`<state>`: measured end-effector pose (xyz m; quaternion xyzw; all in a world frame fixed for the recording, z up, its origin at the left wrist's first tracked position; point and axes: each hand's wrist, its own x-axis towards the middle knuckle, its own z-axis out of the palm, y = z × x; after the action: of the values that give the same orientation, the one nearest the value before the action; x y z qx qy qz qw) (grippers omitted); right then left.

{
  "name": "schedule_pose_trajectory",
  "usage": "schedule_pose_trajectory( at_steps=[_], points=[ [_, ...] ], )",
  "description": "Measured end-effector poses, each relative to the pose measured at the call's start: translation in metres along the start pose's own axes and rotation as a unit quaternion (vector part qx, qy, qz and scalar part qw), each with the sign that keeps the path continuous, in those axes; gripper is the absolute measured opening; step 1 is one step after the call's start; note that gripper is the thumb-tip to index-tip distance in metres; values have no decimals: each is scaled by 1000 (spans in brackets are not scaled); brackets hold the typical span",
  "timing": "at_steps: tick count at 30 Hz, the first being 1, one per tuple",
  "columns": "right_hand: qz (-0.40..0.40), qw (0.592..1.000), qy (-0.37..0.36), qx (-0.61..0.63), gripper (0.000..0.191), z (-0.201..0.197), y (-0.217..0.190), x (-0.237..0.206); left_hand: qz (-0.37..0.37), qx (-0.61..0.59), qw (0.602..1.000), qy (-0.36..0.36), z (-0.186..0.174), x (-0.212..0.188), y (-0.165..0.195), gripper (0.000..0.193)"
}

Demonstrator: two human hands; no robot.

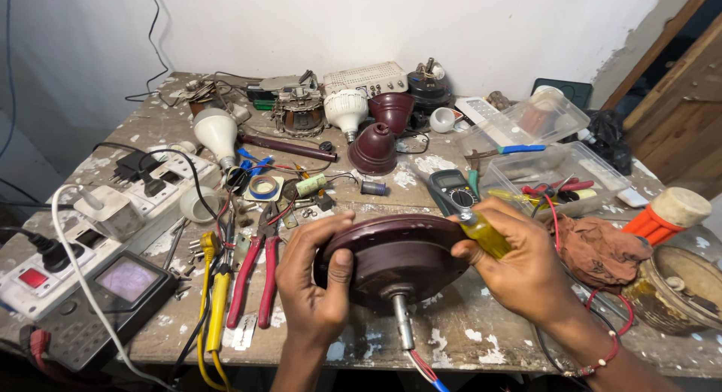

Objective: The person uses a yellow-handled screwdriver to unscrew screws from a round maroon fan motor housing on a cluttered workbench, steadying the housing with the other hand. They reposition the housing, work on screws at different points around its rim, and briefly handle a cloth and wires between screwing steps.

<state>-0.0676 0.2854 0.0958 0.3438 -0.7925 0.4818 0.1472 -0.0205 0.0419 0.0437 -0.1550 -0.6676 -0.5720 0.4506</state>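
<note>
One maroon fan motor housing (395,260) stands on edge at the workbench (481,324) front, shaft down. Left hand (312,279) clasps its rim; right hand (519,264) grips one yellow-handled screwdriver (485,234). Two LED bulbs (216,132) and two maroon canopy cups (374,147) lie behind.

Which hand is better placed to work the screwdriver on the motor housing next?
Right, most likely. The right hand already holds the yellow-handled screwdriver at the rim of the maroon fan motor. The left hand has its grip on the opposite edge, steadying the motor on the table.

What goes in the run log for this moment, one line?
left hand: grips motor housing rim | right hand: holds yellow screwdriver at housing edge | housing: on edge, shaft toward camera
</note>
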Motion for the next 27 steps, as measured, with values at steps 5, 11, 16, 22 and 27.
schedule_pose_trajectory(
  at_steps=[5, 11, 16, 22, 27],
  points=[
    [-37, 995, -45, -85, 22, 5, -17, 22, 22, 113, 993, 8, -2, 2, 28, 28],
    [39, 992, -95, 79, 33, 11, -20, 30, -100, 49, 992, 51, -5, 3, 30, 15],
    [62, 995, -33, 74, 34, 20, -13, 14, -79, 29, 994, 71, -2, -4, 24, 11],
    [53, 998, -2, 34, 28, 23, -24, 8, -70, 40, 992, 100, 0, -12, 14, 13],
    [0, 1000, -12, -22, 25, 10, -37, 29, -111, -49, 985, 121, 14, -15, -2, 17]
  ],
)
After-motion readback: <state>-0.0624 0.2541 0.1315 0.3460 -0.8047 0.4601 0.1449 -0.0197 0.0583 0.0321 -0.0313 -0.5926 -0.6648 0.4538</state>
